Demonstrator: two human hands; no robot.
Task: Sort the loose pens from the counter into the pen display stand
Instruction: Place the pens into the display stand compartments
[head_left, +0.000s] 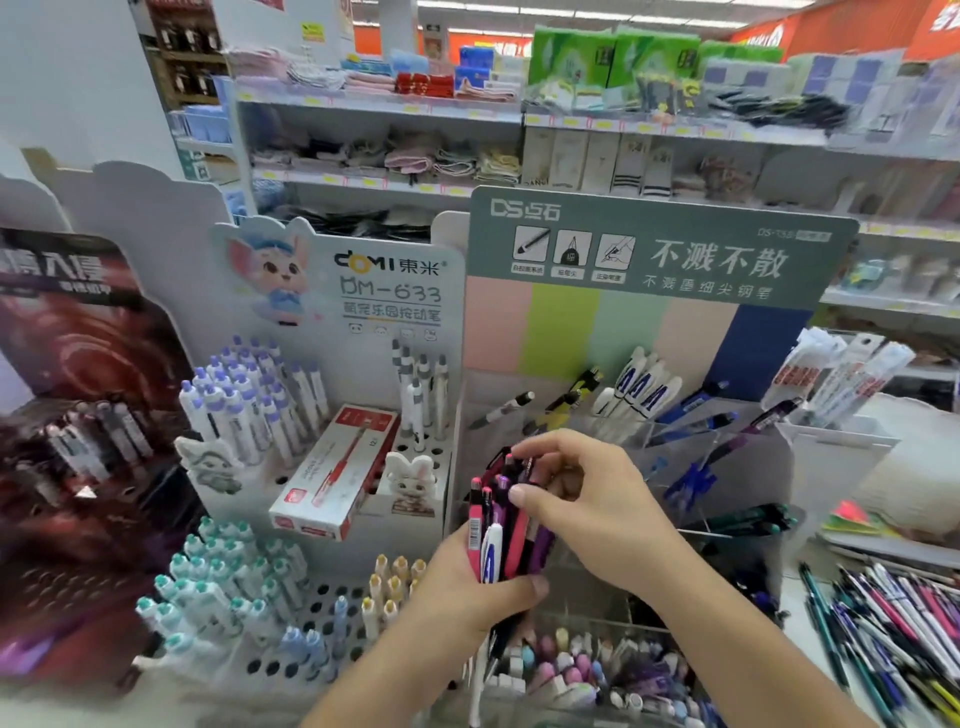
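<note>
The left hand (467, 587) grips a bunch of pens (501, 525) near the middle of the view. Its fingers and thumb curl round the low end of the bunch. The pens stand up, tips hidden in the fist. Most are pink, dark red or purple, and one is white with blue on it.

The right hand (576, 499) is at the top of the bunch. Its fingers bend over the pen tops and its thumb presses on the side. It looks like it is pinching one pen to pull it out, but the view is blurry there, so I cannot say which one.

Just behind the hands is the stand (649, 270) with clear cups. A few pens (639, 389) lean in the far cups. More loose pens (898, 623) lie in a heap on the counter (800, 592), near and to the right.

Pens are light, thin and stiff. They will not bend or break easily. Their smooth plastic is slippery, though, and a bunch can slide or fan out if the grip goes slack. So the left hand should squeeze firmly low down. The right hand should take one pen near its top, with thumb and finger on two sides, and lift it straight up. Then it can drop it tip first into the cup with pens like it.
</note>
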